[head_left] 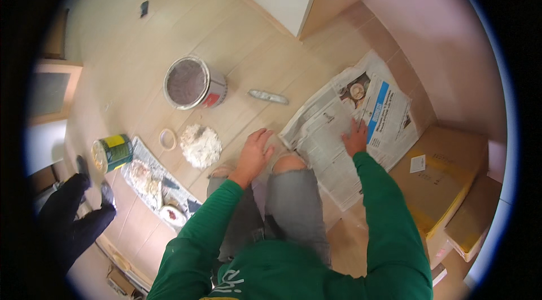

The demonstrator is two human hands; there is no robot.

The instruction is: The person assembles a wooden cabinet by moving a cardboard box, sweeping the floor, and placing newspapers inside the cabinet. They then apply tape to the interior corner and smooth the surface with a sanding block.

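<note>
Grey-white printed newspaper sheets (326,136) are lying right of frame centre, long axis slanting toward upper right; the nearer right hand (355,139) is holding empty fingers apart over them; the left hand (252,160) is hanging empty, fingers slightly parted.

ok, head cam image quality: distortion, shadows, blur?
Head view: black vignette at both sides, with a bluish fringe along the right rim; head view: strong fisheye, the base of the pink wall bends; head view: soft light, no hard shadow by the bucket; head view: the newspaper shows its headline, but its small print smears to grey.
</note>
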